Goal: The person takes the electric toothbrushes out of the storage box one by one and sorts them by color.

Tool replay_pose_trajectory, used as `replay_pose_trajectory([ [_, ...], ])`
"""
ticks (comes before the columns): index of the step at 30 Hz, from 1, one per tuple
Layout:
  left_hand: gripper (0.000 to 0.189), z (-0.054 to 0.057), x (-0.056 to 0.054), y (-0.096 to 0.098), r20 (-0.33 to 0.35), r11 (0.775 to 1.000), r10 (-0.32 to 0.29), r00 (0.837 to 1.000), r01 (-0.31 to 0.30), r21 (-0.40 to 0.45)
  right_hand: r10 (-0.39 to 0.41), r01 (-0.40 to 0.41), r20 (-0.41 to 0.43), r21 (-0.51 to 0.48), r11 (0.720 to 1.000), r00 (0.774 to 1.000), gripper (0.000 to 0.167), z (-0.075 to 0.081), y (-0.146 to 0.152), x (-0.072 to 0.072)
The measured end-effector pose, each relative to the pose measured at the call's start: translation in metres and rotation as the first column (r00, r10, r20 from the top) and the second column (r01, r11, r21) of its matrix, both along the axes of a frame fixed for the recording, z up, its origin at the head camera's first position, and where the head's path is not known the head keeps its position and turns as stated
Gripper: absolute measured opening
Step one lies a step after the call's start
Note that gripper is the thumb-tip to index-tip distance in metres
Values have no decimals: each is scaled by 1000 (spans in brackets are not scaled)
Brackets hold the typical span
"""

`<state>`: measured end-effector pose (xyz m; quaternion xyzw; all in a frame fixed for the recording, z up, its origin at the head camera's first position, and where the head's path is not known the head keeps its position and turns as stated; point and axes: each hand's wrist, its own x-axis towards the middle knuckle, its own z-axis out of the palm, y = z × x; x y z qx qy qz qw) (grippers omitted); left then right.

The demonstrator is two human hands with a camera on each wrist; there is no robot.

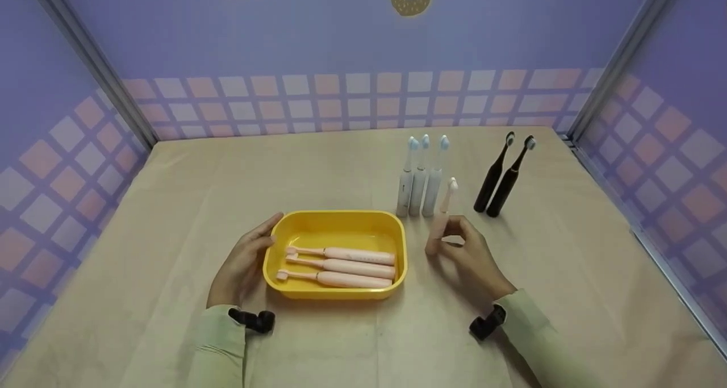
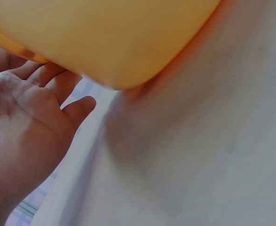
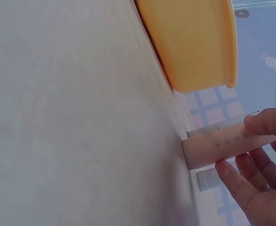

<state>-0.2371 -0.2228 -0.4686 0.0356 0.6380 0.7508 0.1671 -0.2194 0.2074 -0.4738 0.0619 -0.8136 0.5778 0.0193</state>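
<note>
In the head view my right hand [image 1: 468, 254] pinches a pink electric toothbrush [image 1: 438, 226] by its handle, between thumb and fingers. The brush stands nearly upright, head on top, its base close to the tabletop in the right wrist view. My left hand [image 1: 244, 260] rests against the left end of a yellow plastic tub [image 1: 335, 294], its fingers fairly straight along the outer wall below the rim. Inside the tub, three pink electric toothbrushes [image 1: 355, 267] lie side by side with their heads to the left.
Three white electric toothbrushes [image 1: 418, 186] stand upright in a row just behind the right hand. Farther right stand two black electric toothbrushes [image 1: 500, 186]. A tiled purple wall [image 1: 358, 92] borders the beige-covered table [image 1: 272, 172] at the back and sides.
</note>
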Motion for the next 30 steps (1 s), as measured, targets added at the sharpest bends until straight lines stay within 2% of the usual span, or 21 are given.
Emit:
replay_pose_trajectory([
  [9, 57, 0, 3, -2, -25, 1000, -21, 999, 22, 7, -1, 2, -12, 29, 1000, 1000, 44, 0, -2, 0],
  [19, 57, -1, 1, -1, -45, 1000, -22, 999, 21, -11, -22, 21, -89, -11, 1000, 996, 45, 1, 0, -1],
  [25, 57, -1, 2, -2, -38, 1000, -13, 999, 14, 4, -80, 70, -147, -75, 995, 986, 48, 4, -1, 1],
  [30, 57, -1, 2, -1, -30, 1000, -21, 999, 22, 20, -147, 123, -223, -116, 986, 964, 49, 7, 1, 3],
])
